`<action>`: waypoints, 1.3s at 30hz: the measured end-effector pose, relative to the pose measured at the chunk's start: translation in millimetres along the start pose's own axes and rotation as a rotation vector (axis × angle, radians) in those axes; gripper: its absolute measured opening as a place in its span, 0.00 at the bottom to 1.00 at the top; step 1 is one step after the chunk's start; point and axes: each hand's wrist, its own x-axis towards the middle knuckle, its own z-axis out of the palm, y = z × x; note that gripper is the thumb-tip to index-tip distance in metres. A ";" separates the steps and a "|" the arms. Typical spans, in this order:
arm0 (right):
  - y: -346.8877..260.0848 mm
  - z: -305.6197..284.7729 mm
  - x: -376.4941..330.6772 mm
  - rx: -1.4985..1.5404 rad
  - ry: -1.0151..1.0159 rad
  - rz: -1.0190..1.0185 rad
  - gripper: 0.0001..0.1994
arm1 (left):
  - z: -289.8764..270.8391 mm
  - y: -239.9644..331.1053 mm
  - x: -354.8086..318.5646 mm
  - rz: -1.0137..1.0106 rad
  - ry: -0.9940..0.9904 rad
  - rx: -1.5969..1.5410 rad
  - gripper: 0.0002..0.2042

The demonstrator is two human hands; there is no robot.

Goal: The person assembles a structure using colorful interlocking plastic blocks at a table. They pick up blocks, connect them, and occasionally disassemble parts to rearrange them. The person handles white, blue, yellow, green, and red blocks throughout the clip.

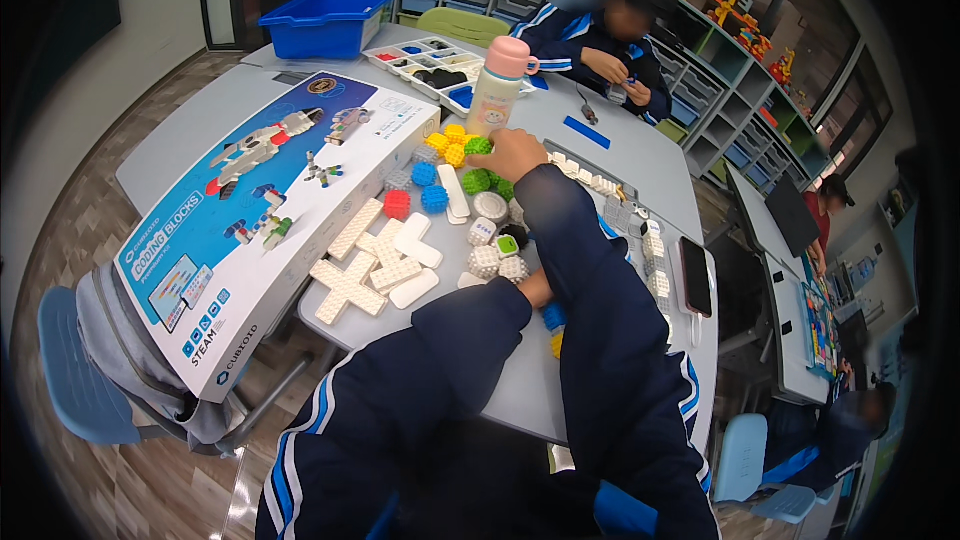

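Observation:
My right hand (pixel 517 156) reaches over the far side of the block pile, its fingers closed around a green studded block (pixel 479 146). Beside it lie yellow blocks (pixel 452 147) and more green blocks (pixel 477 181). My left hand (pixel 537 288) is mostly hidden behind my right sleeve, and its fingers do not show. Close to it are a blue block (pixel 553 316) and pale grey round blocks (pixel 484 261). Left of these sit a red block (pixel 397 204), blue blocks (pixel 434 199) and flat white studded pieces (pixel 352 282).
A large printed box (pixel 270 210) lies along the table's left side. Behind the pile stand a pink-lidded bottle (pixel 497 90), a sorting tray (pixel 425 65) and a blue bin (pixel 325 25). A phone (pixel 695 275) rests at right. Across the table another person (pixel 610 50) handles small parts.

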 end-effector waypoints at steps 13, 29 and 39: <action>23.3 -52.5 -75.1 0.308 0.036 -0.165 0.23 | -1.6 -18.6 13.5 0.257 0.280 -0.089 0.20; 83.5 -28.6 -203.4 0.502 0.055 0.000 0.18 | -10.6 11.9 0.8 0.360 0.251 0.289 0.17; 80.3 -1.8 -205.6 0.469 0.295 -0.045 0.14 | -9.1 18.1 -5.0 0.255 0.270 0.056 0.27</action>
